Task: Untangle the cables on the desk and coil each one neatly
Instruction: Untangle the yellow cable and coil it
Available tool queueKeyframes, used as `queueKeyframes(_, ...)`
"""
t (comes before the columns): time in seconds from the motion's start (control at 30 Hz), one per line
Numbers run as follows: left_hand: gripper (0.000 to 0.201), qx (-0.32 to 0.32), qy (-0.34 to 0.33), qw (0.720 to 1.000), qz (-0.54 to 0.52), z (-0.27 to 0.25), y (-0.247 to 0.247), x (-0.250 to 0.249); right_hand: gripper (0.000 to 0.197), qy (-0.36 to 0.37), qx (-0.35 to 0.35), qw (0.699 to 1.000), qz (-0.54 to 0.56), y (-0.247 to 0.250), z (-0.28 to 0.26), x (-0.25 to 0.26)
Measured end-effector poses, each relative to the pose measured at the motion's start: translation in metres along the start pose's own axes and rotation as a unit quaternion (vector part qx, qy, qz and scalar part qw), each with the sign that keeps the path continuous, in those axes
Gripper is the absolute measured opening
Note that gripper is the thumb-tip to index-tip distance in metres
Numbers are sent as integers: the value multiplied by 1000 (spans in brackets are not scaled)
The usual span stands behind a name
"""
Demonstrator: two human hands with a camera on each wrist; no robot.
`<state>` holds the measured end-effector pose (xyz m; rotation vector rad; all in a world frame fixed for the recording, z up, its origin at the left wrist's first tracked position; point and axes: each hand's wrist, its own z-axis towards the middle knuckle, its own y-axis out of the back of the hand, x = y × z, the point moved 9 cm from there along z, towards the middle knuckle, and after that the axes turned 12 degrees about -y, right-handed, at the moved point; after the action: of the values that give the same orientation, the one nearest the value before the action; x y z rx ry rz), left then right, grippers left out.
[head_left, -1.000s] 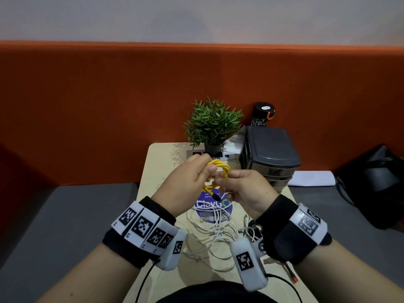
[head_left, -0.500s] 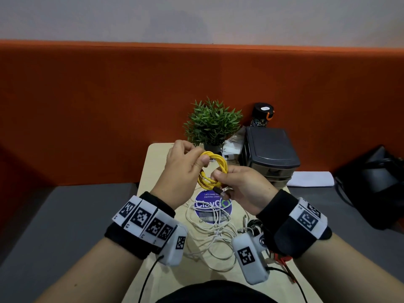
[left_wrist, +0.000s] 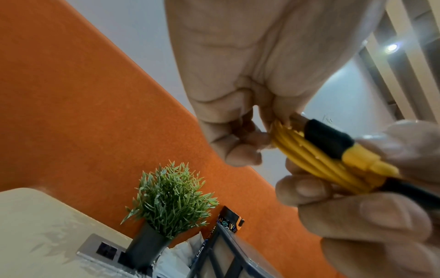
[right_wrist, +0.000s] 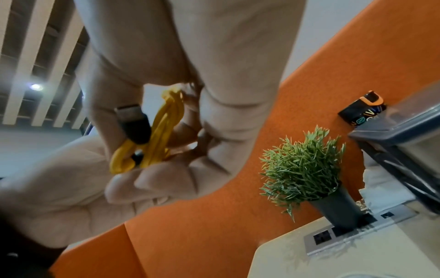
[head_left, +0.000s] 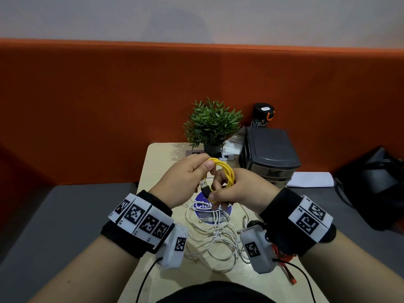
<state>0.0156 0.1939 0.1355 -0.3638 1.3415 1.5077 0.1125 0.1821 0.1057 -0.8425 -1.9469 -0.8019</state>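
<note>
Presently held: one yellow cable point(head_left: 226, 171), wound into a small coil of several loops, raised above the middle of the table point(head_left: 157, 162) between both hands. Left hand point(head_left: 185, 178): grip closed on the far upper part of the coil, thumb and fingers pinching the strands together; the left wrist view shows its fingers point(left_wrist: 240, 148) curled against the yellow bundle point(left_wrist: 316, 161). Right hand point(head_left: 242, 189): grip closed on the near lower part of the coil, thumb pressing the cable just behind the black USB plug point(head_left: 205, 187), whose metal end points far and left, free of the loops; the right wrist view shows the plug point(right_wrist: 133, 120) lying alongside the coil point(right_wrist: 164, 129), with a second black connector partly hidden among the strands. On the table beneath the hands: a loose tangle of white cables point(head_left: 215, 239), uncoiled, lying partly across a round blue sticker point(head_left: 204, 212); a red cable point(head_left: 284, 261) at the near right, mostly hidden behind the right wrist. At the far end of the table: a small potted plant point(head_left: 213, 125) standing at a grey socket panel point(head_left: 193, 153), a dark drawer unit point(head_left: 270, 149) to its right, a patterned black bottle point(head_left: 262, 115) behind that. Backdrop: an orange partition point(head_left: 98, 106)
</note>
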Motion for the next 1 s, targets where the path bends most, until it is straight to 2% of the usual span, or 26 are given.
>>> queueKeyframes(0.13, 21, -10, 13, 1000, -20, -1, 2, 2, 29, -10, -49, 998, -40, 6, 4, -4)
queueKeyframes(0.3, 15, -13, -1, 999, -34, -1, 2, 0, 28, 18, -97, 993, 69, 12, 4, -9)
queueKeyframes(0.4, 12, -31, 1, 999, -45, -2, 5, 3, 24, 24, -143, 988, 45, 22, 4, -11)
queueKeyframes(0.53, 7, -56, 8, 996, -63, -4, 10, 6, 25, 46, -134, 990, 27, 29, -4, -6)
queueKeyframes(0.73, 10, -15, 18, 997, -74, -6, -1, 16, 12, 64, -188, 980, -22, 43, -18, -1)
queueKeyframes(0.87, 26, 23, 38, 992, -115, -13, -16, 24, 10, 41, -189, 981, -28, 44, -22, -13)
queueKeyframes(1.0, 34, 68, 72, 975, -197, -26, -39, 35, 13, 7, -185, 983, -13, 42, -25, -37)
